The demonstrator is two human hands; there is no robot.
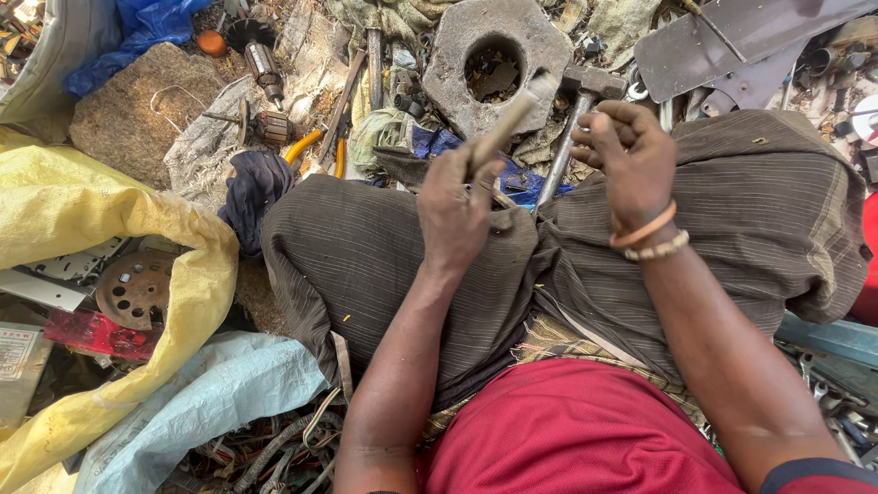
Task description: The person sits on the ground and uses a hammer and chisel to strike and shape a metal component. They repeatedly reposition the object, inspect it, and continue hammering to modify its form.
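Sitting cross-legged on littered ground, brown striped cloth [366, 265] stretched over both knees, red shirt [576, 430] at the bottom edge. Left hand [455, 212] closed around a pale stick-like tool [508, 122], gripping its lower end above the lap, shaft slanting up and to the right, tip blurred. Right hand [626, 155] raised just beside it, fingers curled loosely into a near fist, holding nothing visible; cannot tell whether anything small sits inside the curl. Two bangles [647, 236] circling the right wrist. Between the knees, a hammer [576, 119] lying with its metal handle pointing toward the lap, head resting near a grey stone block [448, 55] with a round hole. Orange-handled pliers [315, 146] lying left of the block, beside two motor armatures [261, 87]. Yellow sack [82, 210] sagging open at left, a perforated rusty disc [135, 289] inside. Dark metal sheet [732, 37] at upper right. Tangled wires [274, 448] under a pale bag at lower left.
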